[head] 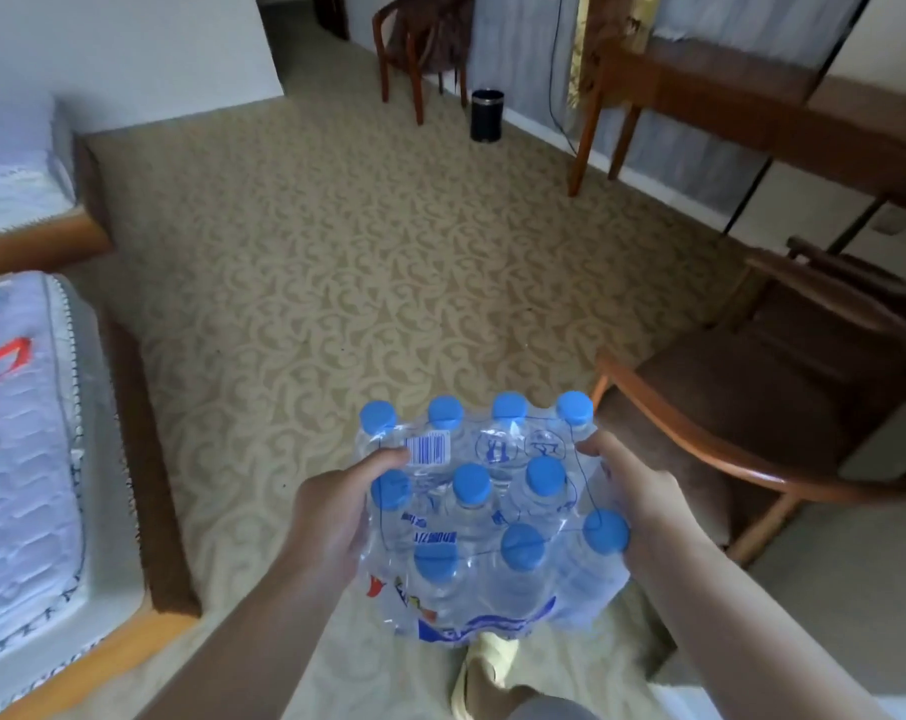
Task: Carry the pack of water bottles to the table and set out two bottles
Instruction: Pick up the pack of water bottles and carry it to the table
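Patterned beige carpet point(336, 241) fills the room, a wooden table point(752, 106) standing far right. Near centre, the shrink-wrapped pack of water bottles point(492, 517) hangs above the floor, left hand point(331, 517) and right hand point(643, 496) clasping its opposite sides.

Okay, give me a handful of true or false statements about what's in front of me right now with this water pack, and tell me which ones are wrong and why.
1. Both hands hold the shrink-wrapped pack of clear water bottles with blue caps, the left hand on one side and the right hand on the other. True.
2. The pack already rests on the dark wooden table. False: it is held in the air over the patterned beige carpet.
3. The bottle caps are red. False: they are blue.
4. A small black cylindrical bin stands on the carpet near the table. True.
5. Two bottles are out of the wrap. False: the wrap looks unopened.
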A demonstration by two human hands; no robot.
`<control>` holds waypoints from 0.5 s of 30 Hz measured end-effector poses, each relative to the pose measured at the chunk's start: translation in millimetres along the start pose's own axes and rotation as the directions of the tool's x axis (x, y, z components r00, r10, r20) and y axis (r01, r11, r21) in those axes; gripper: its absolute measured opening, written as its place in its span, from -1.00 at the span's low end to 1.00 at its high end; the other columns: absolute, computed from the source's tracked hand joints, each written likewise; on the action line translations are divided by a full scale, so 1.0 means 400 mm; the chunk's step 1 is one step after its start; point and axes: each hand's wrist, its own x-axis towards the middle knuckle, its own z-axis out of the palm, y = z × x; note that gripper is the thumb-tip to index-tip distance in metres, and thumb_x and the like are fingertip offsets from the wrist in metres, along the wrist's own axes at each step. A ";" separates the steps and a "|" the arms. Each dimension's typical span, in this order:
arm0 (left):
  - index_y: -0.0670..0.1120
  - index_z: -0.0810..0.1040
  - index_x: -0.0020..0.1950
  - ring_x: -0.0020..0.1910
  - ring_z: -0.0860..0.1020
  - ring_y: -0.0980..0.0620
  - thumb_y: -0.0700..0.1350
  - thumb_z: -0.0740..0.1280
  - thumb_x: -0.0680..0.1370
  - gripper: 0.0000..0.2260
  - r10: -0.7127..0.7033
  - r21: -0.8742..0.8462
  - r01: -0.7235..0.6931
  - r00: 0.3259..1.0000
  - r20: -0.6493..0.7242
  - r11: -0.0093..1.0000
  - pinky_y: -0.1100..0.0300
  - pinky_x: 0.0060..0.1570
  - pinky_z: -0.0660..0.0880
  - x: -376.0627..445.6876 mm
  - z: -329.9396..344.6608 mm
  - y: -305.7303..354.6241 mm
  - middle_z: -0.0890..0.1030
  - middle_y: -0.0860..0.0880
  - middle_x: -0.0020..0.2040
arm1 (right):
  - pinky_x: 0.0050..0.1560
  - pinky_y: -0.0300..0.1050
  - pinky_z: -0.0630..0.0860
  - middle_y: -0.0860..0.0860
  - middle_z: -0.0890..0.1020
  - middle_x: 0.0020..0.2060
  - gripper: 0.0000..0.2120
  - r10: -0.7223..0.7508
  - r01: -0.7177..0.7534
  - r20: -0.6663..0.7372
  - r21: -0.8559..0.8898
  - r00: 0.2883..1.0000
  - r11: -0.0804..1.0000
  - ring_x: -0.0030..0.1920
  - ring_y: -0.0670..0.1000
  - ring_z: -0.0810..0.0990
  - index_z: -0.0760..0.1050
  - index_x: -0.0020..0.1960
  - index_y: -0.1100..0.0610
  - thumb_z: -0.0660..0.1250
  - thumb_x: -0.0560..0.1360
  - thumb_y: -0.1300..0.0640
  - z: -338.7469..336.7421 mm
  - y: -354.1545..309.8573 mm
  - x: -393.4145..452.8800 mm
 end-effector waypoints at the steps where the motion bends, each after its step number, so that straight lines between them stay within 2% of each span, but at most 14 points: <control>1: -0.17 0.66 -0.08 -0.52 0.27 0.01 0.16 0.60 -0.02 -0.37 0.003 0.007 -0.003 1.000 0.010 1.000 0.18 -0.48 0.20 0.035 0.018 0.034 0.45 -0.12 -0.21 | -0.37 -0.14 0.40 0.09 0.60 -0.22 -0.67 0.005 -0.005 -0.003 -0.004 1.000 1.000 -0.28 0.12 0.58 0.55 -0.14 0.19 0.50 0.23 0.00 0.024 -0.030 0.027; 5: -0.31 0.67 0.13 -0.16 0.39 -0.11 0.09 0.63 -0.01 -0.19 -0.006 -0.039 0.007 0.999 0.032 0.999 0.03 -0.23 0.32 0.199 0.090 0.159 0.52 -0.10 -0.06 | -0.32 -0.14 0.40 0.09 0.57 -0.17 -0.56 -0.016 0.017 -0.033 0.022 0.999 1.000 -0.28 0.09 0.54 0.54 -0.04 0.20 0.49 0.20 -0.03 0.124 -0.163 0.155; 8: -0.23 0.68 0.13 -0.07 0.40 -0.07 0.07 0.65 -0.02 -0.23 -0.014 -0.088 0.020 0.998 0.059 0.996 0.02 -0.16 0.34 0.309 0.124 0.257 0.52 -0.06 0.00 | -0.30 -0.12 0.43 0.10 0.57 -0.18 -0.51 -0.004 0.005 -0.029 0.027 1.000 1.000 -0.28 0.10 0.54 0.54 -0.04 0.17 0.48 0.13 -0.07 0.199 -0.268 0.233; 10: -0.26 0.67 0.13 -0.11 0.47 -0.07 0.08 0.66 -0.01 -0.21 -0.018 -0.069 0.023 0.998 0.068 0.997 0.04 -0.10 0.38 0.395 0.153 0.329 0.54 -0.07 -0.02 | -0.33 -0.12 0.45 0.09 0.59 -0.19 -0.54 0.000 0.001 -0.039 0.033 0.999 0.999 -0.30 0.10 0.55 0.55 -0.07 0.17 0.50 0.13 -0.06 0.252 -0.335 0.294; 12: -0.21 0.66 0.01 -0.38 0.40 -0.03 0.11 0.63 -0.03 -0.29 -0.019 -0.031 0.023 0.995 0.100 0.999 0.16 -0.30 0.34 0.490 0.190 0.399 0.50 -0.10 -0.24 | -0.32 -0.10 0.45 0.10 0.59 -0.21 -0.60 0.014 -0.012 -0.045 0.059 0.999 0.998 -0.31 0.11 0.55 0.56 -0.13 0.19 0.51 0.16 -0.03 0.306 -0.399 0.362; 13: -0.15 0.63 -0.04 -0.45 0.35 0.00 0.13 0.62 -0.04 -0.34 -0.014 0.001 0.014 0.994 0.112 1.000 0.18 -0.37 0.28 0.536 0.211 0.434 0.44 -0.11 -0.33 | -0.30 -0.09 0.45 0.11 0.59 -0.23 -0.61 0.029 -0.025 -0.059 0.070 0.998 0.997 -0.32 0.12 0.54 0.56 -0.15 0.20 0.51 0.16 -0.03 0.330 -0.425 0.395; 14: -0.12 0.62 -0.03 -0.41 0.36 -0.02 0.13 0.61 -0.05 -0.34 -0.010 0.026 0.007 0.992 0.123 1.000 0.15 -0.33 0.29 0.581 0.236 0.471 0.45 -0.12 -0.31 | -0.29 -0.07 0.46 0.13 0.58 -0.24 -0.61 0.047 -0.041 -0.081 0.080 0.996 0.996 -0.32 0.13 0.54 0.57 -0.15 0.20 0.51 0.16 -0.04 0.355 -0.449 0.424; 15: -0.13 0.65 0.01 -0.29 0.41 -0.06 0.11 0.62 -0.05 -0.31 -0.009 0.032 0.005 0.991 0.133 0.999 0.09 -0.23 0.33 0.627 0.258 0.505 0.50 -0.12 -0.22 | -0.27 -0.05 0.47 0.13 0.59 -0.24 -0.58 0.059 -0.049 -0.100 0.094 0.993 0.994 -0.31 0.14 0.55 0.57 -0.14 0.20 0.50 0.14 -0.06 0.378 -0.472 0.453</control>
